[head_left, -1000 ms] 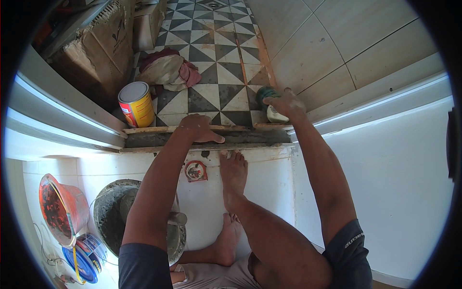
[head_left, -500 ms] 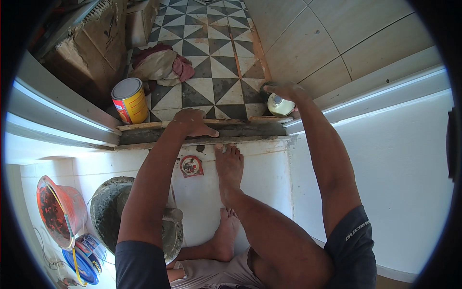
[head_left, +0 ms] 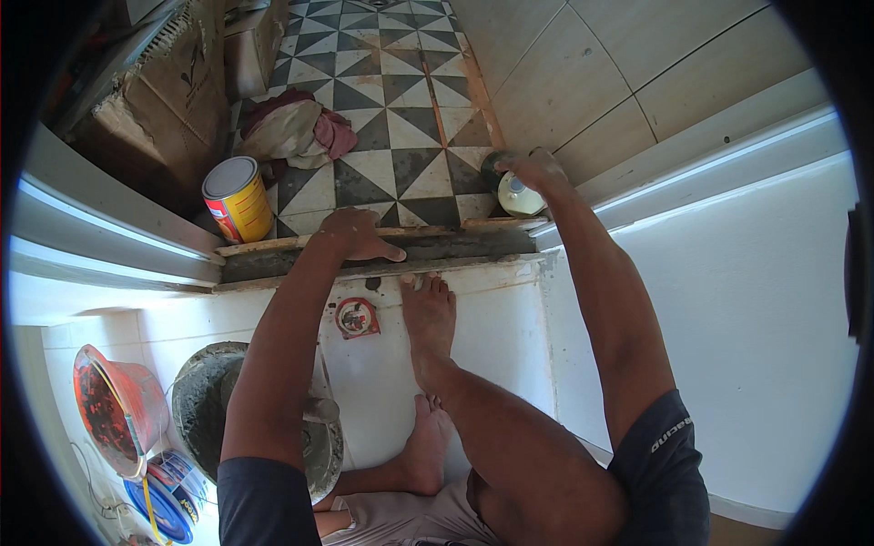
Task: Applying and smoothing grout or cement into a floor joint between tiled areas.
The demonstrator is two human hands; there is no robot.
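A barefoot worker in dark sleeves crouches at a doorway, one foot (head_left: 430,318) just short of the threshold strip (head_left: 455,246). Near l., a blue lid (head_left: 162,510) lies beside an orange bucket (head_left: 150,400), w/ a cement-smeared bucket (head_left: 196,391) to its right, partly behind the worker's arm. A red-cased tape measure (head_left: 357,318) sits on the white floor (head_left: 496,337) betw. bucket & foot. The left hand (head_left: 353,237) is spread at the strip, thumb out — nothing seen in its hold. The right hand (head_left: 539,173) is curled over a pale-and-green container (head_left: 521,200) at the strip's far r. end (some fingers hidden; can't tell how firm the grip). Beyond the strip, far l.: a yellow-and-red tin (head_left: 244,207), then a crumpled cloth (head_left: 291,135) on black-and-white tiles (head_left: 419,173) — & a torn carton (head_left: 164,123) alongside.
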